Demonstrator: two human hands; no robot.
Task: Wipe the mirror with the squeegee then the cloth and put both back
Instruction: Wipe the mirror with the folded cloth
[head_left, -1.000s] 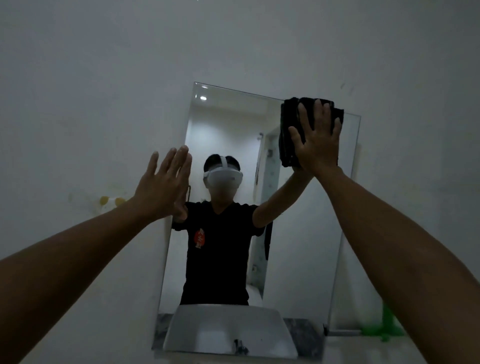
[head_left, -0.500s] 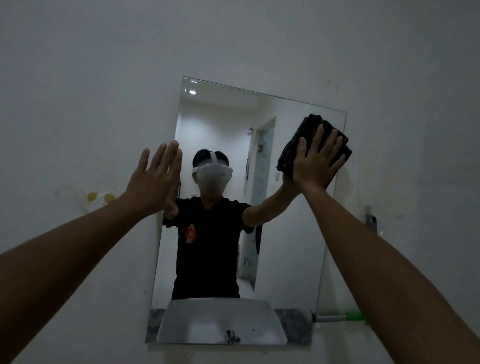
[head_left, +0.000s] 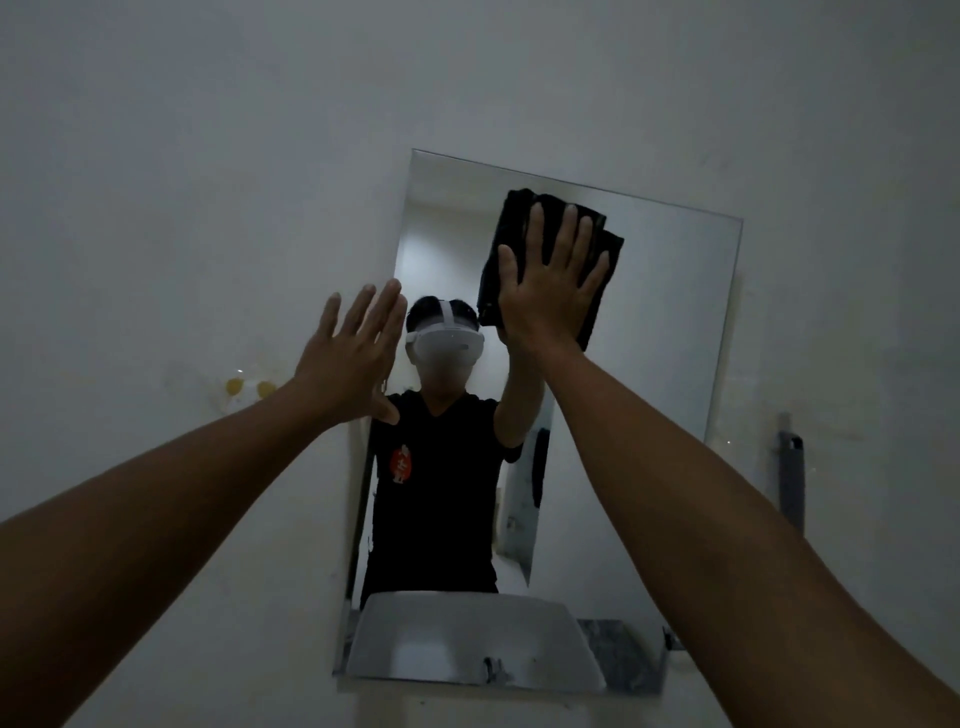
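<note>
Change: your right hand (head_left: 550, 296) slides the black cloth (head_left: 511, 223) from the right edge of the mirror (head_left: 670, 338) to its upper centre | right hand flat, fingers straight, pressing cloth on glass | left hand (head_left: 348, 358) spread wide, holding nothing, at the left edge | cloth pass continues.

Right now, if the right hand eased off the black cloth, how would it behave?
The black cloth looks soft and floppy: its folded layers splay unevenly past the right hand. It is probably light, as the flat hand alone pins it. On the smooth mirror it would likely slide and drop.

Dim, grainy, wide-angle edge distortion
</note>
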